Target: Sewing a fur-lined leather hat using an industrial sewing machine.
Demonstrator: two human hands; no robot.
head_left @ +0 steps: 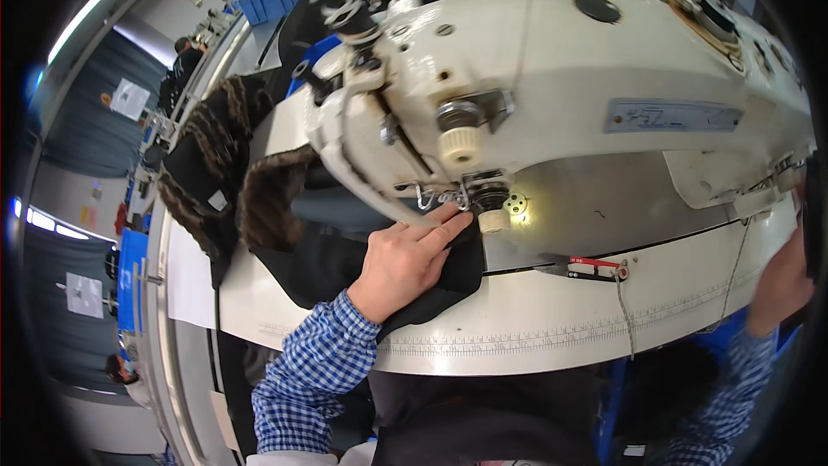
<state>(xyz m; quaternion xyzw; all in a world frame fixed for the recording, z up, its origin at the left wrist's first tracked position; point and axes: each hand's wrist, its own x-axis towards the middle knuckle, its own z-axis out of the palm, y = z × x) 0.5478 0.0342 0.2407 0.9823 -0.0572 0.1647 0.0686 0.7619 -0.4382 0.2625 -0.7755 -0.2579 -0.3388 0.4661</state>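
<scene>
My left hand (pixel 401 263) rests on black fabric (pixel 302 272) at the presser foot (pixel 453 194) of a white industrial sewing machine (pixel 552 69), its fingers extended onto the cloth beside the needle area. Brown fur trim (pixel 263 211) lies on the same pile, left of the foot. My right hand (pixel 776 285) is blurred at the far right edge, beside the machine's end, with its fingers mostly hidden. Red-and-black thread snips (pixel 586 267) on a cord lie on the white table (pixel 517 328), right of the fabric.
Another fur-trimmed dark piece (pixel 194 164) lies left of the machine. Blue bins (pixel 263 4) stand behind it. Two other people (pixel 181 65) (pixel 125 375) are in the background on the left. A small light shines on the metal bed right of the needle.
</scene>
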